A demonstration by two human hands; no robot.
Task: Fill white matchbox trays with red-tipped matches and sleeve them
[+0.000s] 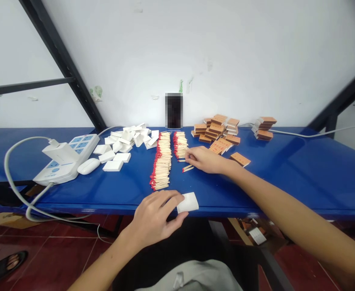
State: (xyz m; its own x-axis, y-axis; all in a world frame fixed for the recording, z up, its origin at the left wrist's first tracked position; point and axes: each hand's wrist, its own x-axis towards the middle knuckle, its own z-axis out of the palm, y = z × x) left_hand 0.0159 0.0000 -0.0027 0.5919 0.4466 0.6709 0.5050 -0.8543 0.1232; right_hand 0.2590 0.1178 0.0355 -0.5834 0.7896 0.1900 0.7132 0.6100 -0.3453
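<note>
- White tray (188, 202), the hub for these clock directions, lies on the bench (298, 171) by its near edge; its pale face is washed out, so I cannot tell what it contains.
- Left hand (154, 212), at 9 o'clock, has its fingertips at the tray's side, the thumb slightly spread; I cannot tell whether it grips.
- Right hand (206, 159), toward 1 o'clock, has curled fingers at the short row of matches (181, 145); whether they pinch a match is hidden.
- Loose matches (188, 168), at 12, lie just below those fingers, outside any container.
- Long row of matches (161, 161), at 11, lies uncontained, red heads toward 9.
- Single matchbox (240, 159), near 2, lies flat, contents unseen.
- Heaped matchboxes (216, 129), at 1, are orange with dark sides; their contents are hidden.
- White box parts (125, 141), between 10 and 11, lie jumbled, some tipped on edge.
- Rounded white case (88, 166), between 9 and 10, is closed.
- Stacked matchboxes (264, 128), between 1 and 2, stand farther out.
- Cardboard carton (240, 230), at 4 on the floor, holds brownish pieces and a printed white label (257, 235).
</note>
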